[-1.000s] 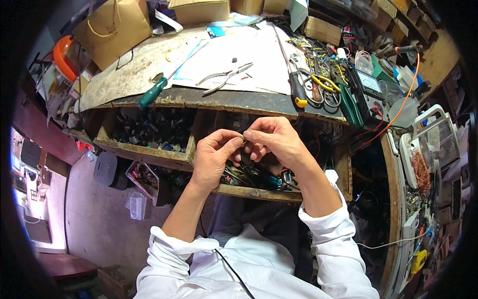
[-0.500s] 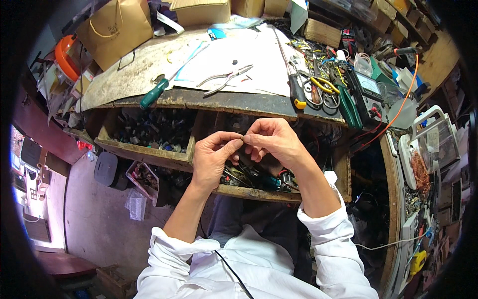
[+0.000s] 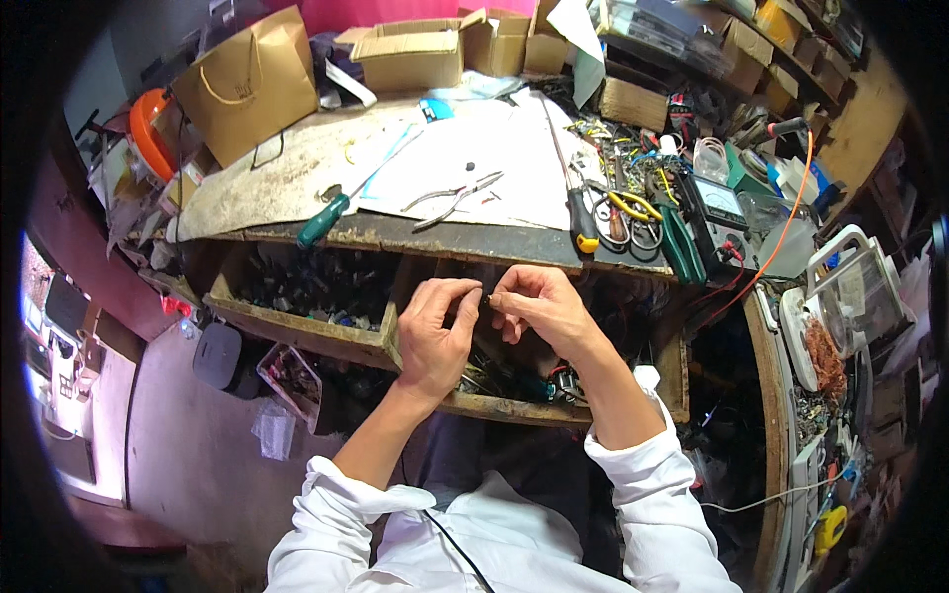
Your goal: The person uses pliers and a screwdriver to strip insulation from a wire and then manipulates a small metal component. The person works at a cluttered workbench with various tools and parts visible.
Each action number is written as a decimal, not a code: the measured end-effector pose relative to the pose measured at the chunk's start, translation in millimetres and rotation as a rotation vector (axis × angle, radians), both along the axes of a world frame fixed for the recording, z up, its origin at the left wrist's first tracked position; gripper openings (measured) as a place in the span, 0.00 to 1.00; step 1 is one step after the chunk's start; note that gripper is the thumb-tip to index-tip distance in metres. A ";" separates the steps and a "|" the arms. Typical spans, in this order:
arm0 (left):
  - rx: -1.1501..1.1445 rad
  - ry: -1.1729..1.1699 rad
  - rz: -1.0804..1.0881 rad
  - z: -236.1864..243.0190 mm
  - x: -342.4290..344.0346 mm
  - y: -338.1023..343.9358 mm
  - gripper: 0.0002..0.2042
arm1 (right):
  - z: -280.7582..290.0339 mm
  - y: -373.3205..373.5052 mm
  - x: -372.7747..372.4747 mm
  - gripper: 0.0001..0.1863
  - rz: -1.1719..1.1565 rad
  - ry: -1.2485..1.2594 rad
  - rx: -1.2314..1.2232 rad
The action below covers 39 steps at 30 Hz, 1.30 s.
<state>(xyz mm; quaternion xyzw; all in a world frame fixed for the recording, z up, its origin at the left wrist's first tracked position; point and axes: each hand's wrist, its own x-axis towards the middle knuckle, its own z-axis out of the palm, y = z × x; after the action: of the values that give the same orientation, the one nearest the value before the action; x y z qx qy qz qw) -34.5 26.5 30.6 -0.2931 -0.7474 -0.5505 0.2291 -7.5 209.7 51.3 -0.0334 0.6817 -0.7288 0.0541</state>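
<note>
My left hand (image 3: 435, 331) and my right hand (image 3: 539, 308) meet over an open wooden drawer (image 3: 465, 405) full of small dark parts. Both pinch one tiny dark part (image 3: 485, 299) between thumb and fingertips; it is too small to make out. On the worn workbench (image 3: 287, 188) beyond lie needle-nose pliers (image 3: 457, 197) on white paper (image 3: 474, 163) and a green-handled screwdriver (image 3: 326, 219).
A second open drawer (image 3: 297, 316) sits to the left. A brown paper bag (image 3: 259, 89) and cardboard boxes (image 3: 415, 54) stand at the back. Tools, a multimeter (image 3: 717, 203) and orange cable (image 3: 781, 247) crowd the bench's right side; a white appliance (image 3: 850, 306) stands at far right.
Both hands have stayed together over the drawer; only the fingers have shifted slightly around the small part.
</note>
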 end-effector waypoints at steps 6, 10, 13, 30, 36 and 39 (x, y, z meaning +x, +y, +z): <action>-0.469 0.311 0.340 58.0 -77.3 7.4 0.08 | -3.1 2.9 -1.9 0.09 -0.033 -0.007 -0.006; -0.775 0.295 0.284 58.9 -115.1 9.9 0.14 | -1.1 1.6 -1.1 0.09 -0.022 -0.008 -0.003; -0.817 0.319 0.206 54.5 -131.8 11.6 0.14 | -1.5 1.7 -1.2 0.09 -0.021 -0.005 -0.036; -0.045 -0.280 -0.119 97.5 -75.6 -51.5 0.18 | -5.4 3.5 -3.4 0.09 -0.013 0.030 -0.093; 0.375 -0.809 -0.658 54.6 -7.3 -81.6 0.19 | -9.0 -0.8 -3.8 0.09 -0.047 0.151 -0.084; 0.477 -1.026 -0.680 41.8 25.0 -82.6 0.19 | -7.8 -3.9 -0.8 0.09 -0.119 0.215 -0.009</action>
<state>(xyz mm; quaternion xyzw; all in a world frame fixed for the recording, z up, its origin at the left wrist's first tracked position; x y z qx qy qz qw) -9.5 -56.1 72.4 -0.1544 -0.4849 -0.8126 -0.2842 -8.3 205.7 43.5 -0.0709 0.6809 -0.7262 -0.0629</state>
